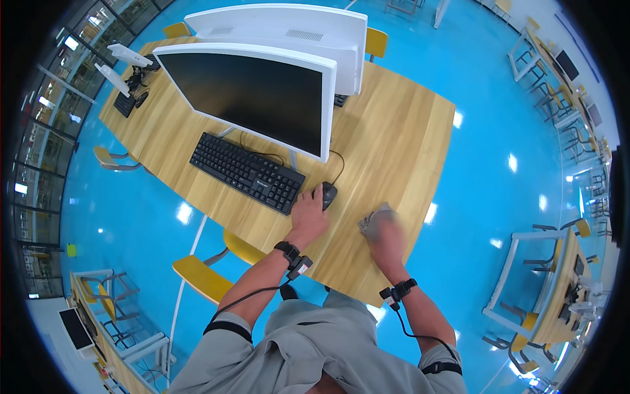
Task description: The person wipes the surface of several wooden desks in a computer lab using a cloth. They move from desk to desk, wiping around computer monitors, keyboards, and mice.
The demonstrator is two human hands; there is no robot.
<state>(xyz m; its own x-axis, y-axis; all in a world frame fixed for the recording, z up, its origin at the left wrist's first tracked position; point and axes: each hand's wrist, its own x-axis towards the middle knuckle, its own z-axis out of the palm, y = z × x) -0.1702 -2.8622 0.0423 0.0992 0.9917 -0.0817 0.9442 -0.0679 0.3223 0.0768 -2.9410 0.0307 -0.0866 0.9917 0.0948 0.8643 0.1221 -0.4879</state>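
Note:
My left hand reaches to the black computer mouse, its fingers closed against the mouse's left side. To the left of that hand lies a black keyboard, in front of a white-framed monitor with a dark screen. Over the right part of the wooden table, my right hand is closed on a crumpled grey cloth. That hand is partly blurred, and the cloth shows beyond its fingers against the tabletop.
Behind the near monitor stands a second white monitor, back turned. More screens and a small keyboard sit at the table's far left. A yellow chair is tucked by the near edge. Other desks stand on the blue floor.

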